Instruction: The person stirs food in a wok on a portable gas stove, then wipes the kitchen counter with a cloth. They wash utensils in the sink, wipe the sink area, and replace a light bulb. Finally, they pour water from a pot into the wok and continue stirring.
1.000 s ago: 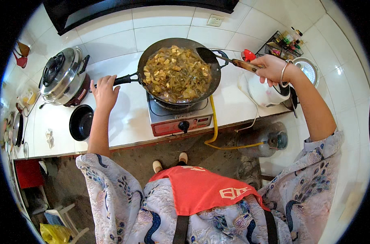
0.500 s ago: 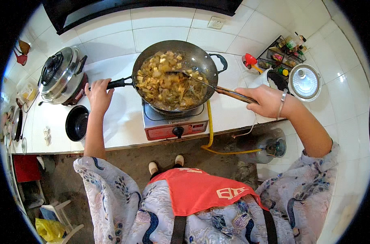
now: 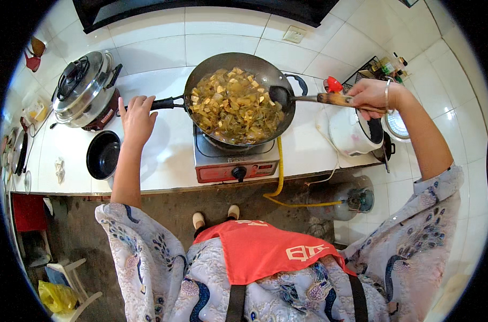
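A dark wok (image 3: 260, 64) sits over the flame ring of a portable gas stove (image 3: 237, 170). Inside is a stew (image 3: 230, 110) of pale cubes and greenish-brown shreds in glossy liquid. At the wok's left, my left hand (image 3: 135, 121) is closed over the end of its long black handle (image 3: 168, 103). My right hand (image 3: 371, 96) grips a spatula (image 3: 332, 99) by its wooden handle, beyond the wok's right rim. The spatula's dark blade (image 3: 279, 95) rests against the inner right side, at the edge of the food.
Left on the counter stand a lidded electric pot (image 3: 86, 91) and a black bowl (image 3: 103, 155). A white rice cooker (image 3: 351, 133) and a rack of bottles (image 3: 391, 65) are at right. A yellow hose (image 3: 280, 172) runs from the stove down to a gas cylinder (image 3: 359, 198).
The spatula has moved from the middle of the food to the wok's right side. My right hand has shifted right and up, while my left stays at the handle.
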